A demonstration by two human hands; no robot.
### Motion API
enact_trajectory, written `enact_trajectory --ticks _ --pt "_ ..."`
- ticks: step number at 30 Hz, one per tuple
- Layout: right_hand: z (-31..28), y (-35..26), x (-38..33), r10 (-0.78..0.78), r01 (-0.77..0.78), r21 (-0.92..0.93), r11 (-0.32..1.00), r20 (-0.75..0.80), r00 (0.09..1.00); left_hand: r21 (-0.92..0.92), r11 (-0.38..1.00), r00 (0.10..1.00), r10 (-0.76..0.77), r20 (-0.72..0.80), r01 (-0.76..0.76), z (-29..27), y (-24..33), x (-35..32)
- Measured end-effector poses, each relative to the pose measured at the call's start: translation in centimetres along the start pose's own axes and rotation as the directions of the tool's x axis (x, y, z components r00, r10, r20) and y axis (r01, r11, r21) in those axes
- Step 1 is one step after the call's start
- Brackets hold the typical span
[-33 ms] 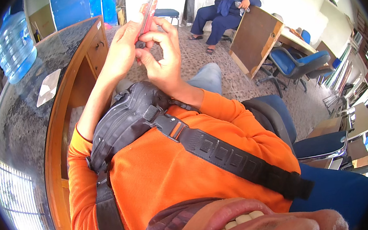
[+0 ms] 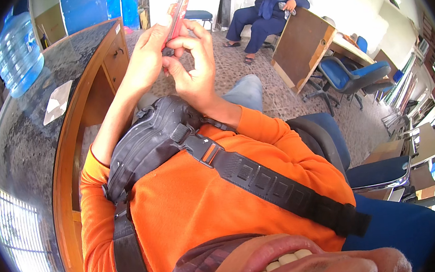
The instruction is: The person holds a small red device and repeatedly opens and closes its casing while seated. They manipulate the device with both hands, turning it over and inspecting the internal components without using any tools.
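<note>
This looks like an office, and a cluttered one: a wooden desk [image 2: 30, 163] with a dark top has a large blue water bottle [image 2: 20, 62] by its left edge and a pale sheet [image 2: 57, 101] near its right; across the speckled floor [image 2: 275, 93] stands a second desk [image 2: 300, 47], a blue swivel chair [image 2: 336, 74] beside it and a seated person [image 2: 268, 12] near its far corner; jumbled boards [image 2: 426, 142] crowd the right side
</note>
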State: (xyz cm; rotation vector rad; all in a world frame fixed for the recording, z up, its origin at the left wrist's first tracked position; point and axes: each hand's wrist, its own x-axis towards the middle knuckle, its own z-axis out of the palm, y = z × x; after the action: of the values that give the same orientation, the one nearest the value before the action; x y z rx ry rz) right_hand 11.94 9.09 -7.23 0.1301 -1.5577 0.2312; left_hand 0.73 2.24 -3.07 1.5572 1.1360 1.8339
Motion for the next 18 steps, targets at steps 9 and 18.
enact_trajectory --ticks 9,18 --pt "0.8 0.2 -0.2 0.057 -0.054 0.096 0.994 -0.028 0.998 -0.055 0.996 0.998 0.067 0.001 -0.066 0.4 -0.3 0.1" --pt "1.3 -0.4 0.4 -0.029 0.031 0.039 0.999 -0.045 0.999 -0.086 0.995 0.998 0.054 -0.039 -0.057 0.5 0.3 -0.6"
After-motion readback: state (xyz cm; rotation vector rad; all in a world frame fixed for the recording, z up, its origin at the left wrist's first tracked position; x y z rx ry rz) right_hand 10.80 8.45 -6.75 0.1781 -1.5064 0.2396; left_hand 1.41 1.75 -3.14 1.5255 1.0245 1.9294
